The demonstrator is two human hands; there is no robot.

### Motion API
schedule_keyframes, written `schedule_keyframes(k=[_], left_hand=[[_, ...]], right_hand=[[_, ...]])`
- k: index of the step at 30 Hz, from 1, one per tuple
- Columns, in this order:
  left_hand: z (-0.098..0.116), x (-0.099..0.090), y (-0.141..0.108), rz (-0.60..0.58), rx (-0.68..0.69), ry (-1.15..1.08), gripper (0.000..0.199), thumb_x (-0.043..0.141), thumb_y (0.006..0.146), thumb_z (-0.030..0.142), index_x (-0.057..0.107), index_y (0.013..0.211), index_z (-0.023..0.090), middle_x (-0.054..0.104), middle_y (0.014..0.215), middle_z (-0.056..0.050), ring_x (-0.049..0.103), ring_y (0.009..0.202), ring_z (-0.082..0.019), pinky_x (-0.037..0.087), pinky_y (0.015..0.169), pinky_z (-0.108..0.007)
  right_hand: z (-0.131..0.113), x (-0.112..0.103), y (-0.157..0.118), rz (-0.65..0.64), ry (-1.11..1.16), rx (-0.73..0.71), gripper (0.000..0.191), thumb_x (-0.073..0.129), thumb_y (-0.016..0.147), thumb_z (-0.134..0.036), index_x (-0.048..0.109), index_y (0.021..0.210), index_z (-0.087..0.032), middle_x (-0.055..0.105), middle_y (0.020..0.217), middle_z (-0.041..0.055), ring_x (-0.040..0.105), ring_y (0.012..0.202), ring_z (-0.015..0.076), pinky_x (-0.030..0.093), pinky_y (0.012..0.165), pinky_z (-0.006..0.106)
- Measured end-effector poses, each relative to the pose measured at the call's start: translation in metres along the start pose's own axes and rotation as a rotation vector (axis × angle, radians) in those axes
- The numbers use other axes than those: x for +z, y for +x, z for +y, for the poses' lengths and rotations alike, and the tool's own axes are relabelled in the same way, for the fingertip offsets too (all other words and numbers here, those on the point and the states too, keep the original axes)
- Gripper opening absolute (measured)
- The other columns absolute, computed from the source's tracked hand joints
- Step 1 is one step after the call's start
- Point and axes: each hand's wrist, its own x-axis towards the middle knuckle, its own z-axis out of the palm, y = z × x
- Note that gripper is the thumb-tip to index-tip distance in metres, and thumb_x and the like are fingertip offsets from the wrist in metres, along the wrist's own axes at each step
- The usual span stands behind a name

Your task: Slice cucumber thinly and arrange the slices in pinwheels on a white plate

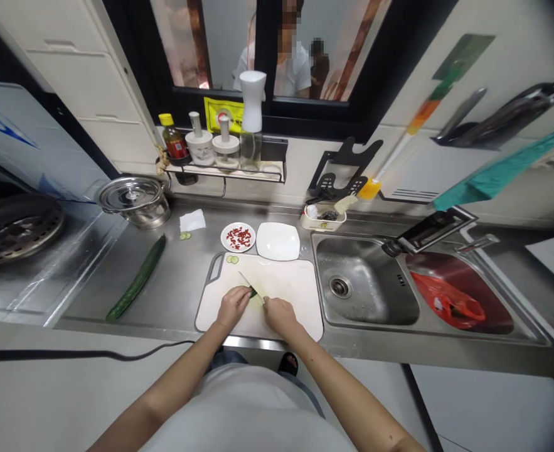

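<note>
Cutting board [300, 292] as ref.; L hand [233, 306] over bd's middle, fingers bunched & pinching a short dark-green cucumber piece [253, 292]; R hand [279, 314] just right of it, also over bd, wrapped round the handle of a knife [247, 280]; blade is right at the piece, can't tell if it's touching; L pinch prob. steadies the piece so it won't roll, R grip prob. gives direct control of the blade; two cuke slices [232, 259] lie at bd's far-left corner, prob. out of the blade's way; plate [223, 238] w/ red bits [239, 238] and white dish [278, 241] stand side by side just past bd's far edge, prob. for easy reach; whole cucumber [138, 279] lies on the counter [177, 282] well left of bd, prob. so both hands have room.

Knife tip points away from the body & left, toward bd's far-left corner, long axis diagonal across bd; the piece's mostly hidden by L fingers, so can't tell its long axis; whole cucumber's axis is diagonal too, far end slanting toward bd, near end farther off.
</note>
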Motion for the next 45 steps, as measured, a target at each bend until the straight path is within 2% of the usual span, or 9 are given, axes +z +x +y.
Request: schedule_keyframes(k=[7,20,35,39,45], left_hand=[[-0.002,0.001,0.000,0.004,0.000,0.017,0.021,0.048,0.092,0.028,0.067,0.095,0.020,0.070,0.095,-0.006,0.065,0.090,-0.017,0.053,0.083,-0.033],[-0.002,0.002,-0.001,0.016,0.009,0.018,0.020,0.049,0.091,0.026,0.067,0.094,0.020,0.070,0.096,-0.007,0.065,0.090,-0.017,0.053,0.082,-0.032],[-0.001,0.001,0.001,0.017,-0.005,0.014,0.019,0.049,0.091,0.026,0.066,0.094,0.020,0.070,0.094,-0.006,0.064,0.088,-0.016,0.053,0.081,-0.031],[-0.001,0.002,0.001,0.019,0.001,0.010,0.020,0.048,0.091,0.026,0.066,0.093,0.020,0.070,0.093,-0.006,0.064,0.087,-0.016,0.053,0.080,-0.031],[-0.001,0.002,0.000,0.024,-0.006,0.012,0.019,0.048,0.091,0.026,0.066,0.094,0.020,0.069,0.094,-0.006,0.064,0.088,-0.017,0.053,0.081,-0.032]], right_hand=[[-0.001,0.006,0.009,0.066,-0.001,-0.028,0.030,0.034,0.093,-0.018,0.060,0.108,-0.014,0.069,0.098,0.0138,0.064,0.095,0.0208,0.045,0.077,0.029],[0.005,0.008,0.005,0.063,-0.007,-0.026,0.033,0.031,0.094,-0.018,0.062,0.106,-0.014,0.070,0.094,0.0133,0.066,0.092,0.0220,0.046,0.073,0.029],[-0.001,0.007,0.022,0.063,0.005,-0.048,0.032,0.034,0.092,-0.017,0.062,0.108,-0.014,0.069,0.098,0.0137,0.065,0.095,0.0216,0.046,0.077,0.029],[-0.001,0.005,0.019,0.047,0.015,-0.014,0.032,0.034,0.091,-0.015,0.062,0.106,-0.014,0.069,0.099,0.0145,0.065,0.095,0.0215,0.046,0.076,0.029],[0.008,0.014,-0.003,0.003,0.018,0.019,0.031,0.035,0.092,-0.017,0.061,0.109,-0.014,0.069,0.097,0.0151,0.065,0.095,0.0224,0.046,0.076,0.030]])
